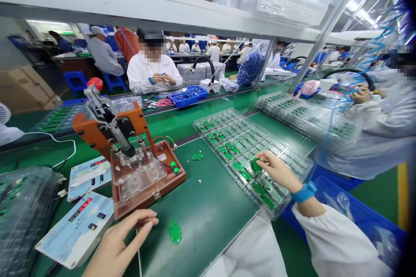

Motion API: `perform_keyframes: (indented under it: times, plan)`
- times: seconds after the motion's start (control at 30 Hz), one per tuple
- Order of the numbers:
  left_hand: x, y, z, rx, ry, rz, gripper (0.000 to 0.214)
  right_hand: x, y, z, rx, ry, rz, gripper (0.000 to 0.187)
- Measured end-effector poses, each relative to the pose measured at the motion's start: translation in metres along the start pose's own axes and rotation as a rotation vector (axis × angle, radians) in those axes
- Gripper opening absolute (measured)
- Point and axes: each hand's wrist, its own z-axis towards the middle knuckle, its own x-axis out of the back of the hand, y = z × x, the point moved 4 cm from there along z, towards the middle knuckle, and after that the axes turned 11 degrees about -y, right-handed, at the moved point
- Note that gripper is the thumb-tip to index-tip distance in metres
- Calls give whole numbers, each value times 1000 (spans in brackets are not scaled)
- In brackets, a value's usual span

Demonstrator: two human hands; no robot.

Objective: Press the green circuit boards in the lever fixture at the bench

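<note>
My right hand [276, 171] reaches into a clear plastic tray [292, 162] of small green circuit boards and pinches one green board [256, 165] between its fingers. My left hand [121, 242] rests low on the green bench, fingers loosely curled with a thin wire running under it, just in front of the orange test fixture [130, 156]. Whether the fingers hold the wire is unclear. A loose green board [174, 231] lies right of my left hand, and another green board [197, 156] lies farther back on the mat.
Two meter boxes [76, 227] sit left of the fixture, beside a stack of trays [22, 212]. More clear trays [302, 112] lie beyond. Other workers in white coats sit opposite [152, 73] and at the right [377, 117]. A blue bin [354, 216] stands below right.
</note>
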Motion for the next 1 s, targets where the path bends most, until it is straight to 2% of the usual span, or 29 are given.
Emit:
perform_keyframes:
  times: [0.13, 0.33, 0.53, 0.63, 0.7, 0.77, 0.83, 0.93, 1.0]
  plan:
    - [2, 3, 0, -14, -7, 26, 36, -5, 5, 4, -19, -90, -58, 34]
    - [4, 2, 1, -26, -18, 59, 36, -1, -3, 19, -5, -168, -118, 31]
    - [3, 7, 0, -27, -68, 50, 36, -9, -12, 39, 38, -50, -159, 31]
    - [2, 7, -1, -40, -96, 43, 36, -4, -27, 32, 56, 47, -194, 37]
    - [1, 5, -1, -54, -109, 42, 32, -8, -47, 19, 93, 73, -187, 43]
    - [-3, 5, -1, -71, -125, 47, 29, -24, -74, 2, 161, 49, -133, 44]
    - [-7, 9, -4, -96, -143, 65, 27, -55, -97, -15, 237, -6, -25, 40]
    - [-9, 23, -10, -165, -178, 156, 23, -119, -114, -32, 353, -171, 87, 31]
    - [-8, 36, -17, -212, -247, 287, 18, -159, -116, -33, 427, -213, 118, 28]
